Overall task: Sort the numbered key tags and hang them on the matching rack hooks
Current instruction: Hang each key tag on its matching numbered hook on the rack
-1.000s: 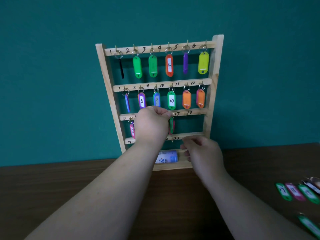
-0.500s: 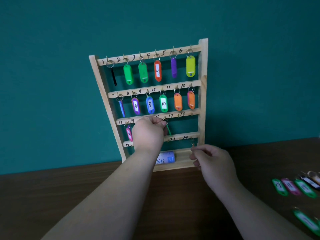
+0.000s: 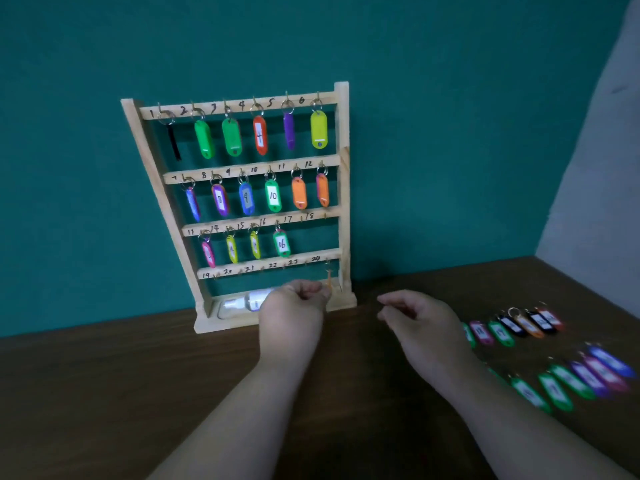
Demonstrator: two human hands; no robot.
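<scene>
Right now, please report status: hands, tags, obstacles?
Left hand curled beside orange tag at hook 24, contact unclear. Right hand loose, empty. Tag 16 hung; hooks 17 to 23 bare; loose tags on table. Nothing blocks hooks.

Indoor tabletop workspace; room type undeterminable. Beneath left hand point(image 3: 294, 317) and right hand point(image 3: 427, 325), dark brown wood-grain tabletop point(image 3: 104, 393). Directly beyond both, plain teal painted wall point(image 3: 450, 133). Rightward of right hand, pale grey wall section point(image 3: 609, 185). Just beyond left hand, against teal wall, light wooden hand-numbered key rack point(image 3: 343, 202).

Left hand point(image 3: 292, 306) has dropped down the rack point(image 3: 343, 202), leaving tag 16 point(image 3: 282, 243) hanging
</scene>
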